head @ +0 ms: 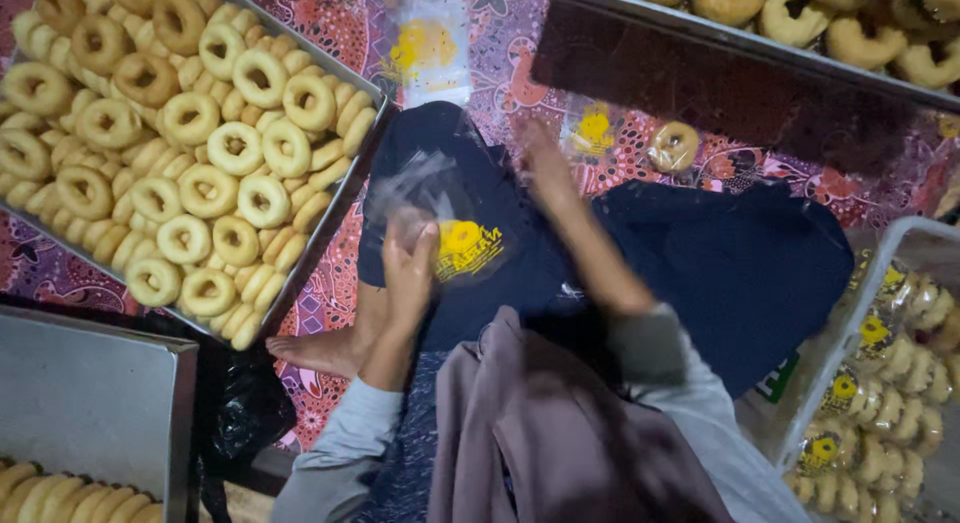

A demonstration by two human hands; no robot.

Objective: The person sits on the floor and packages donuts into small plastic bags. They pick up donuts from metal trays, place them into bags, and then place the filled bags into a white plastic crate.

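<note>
At the far left I see a metal tray (352,173) piled with pale ring-shaped cookies (190,118), and below it a second tray (90,383) with a few more along its near edge. Both sit on a patterned red cloth (335,283) spread over the floor. Next to the right, my bare foot (320,351) rests on that cloth. My left hand (408,268) is raised over my dark lap, its fingers (402,241) pinching a clear plastic bag (440,218) with a yellow print; the bag hangs just above the dark fabric. Further right, my right hand (545,163) is stretched forward and blurred, so I cannot tell how its fingers are set. Beyond it a single ring cookie (674,145) lies on the cloth beside an empty printed bag (594,131). At the right edge, a clear bin (850,333) holds packed bags of cookies (885,383).
</note>
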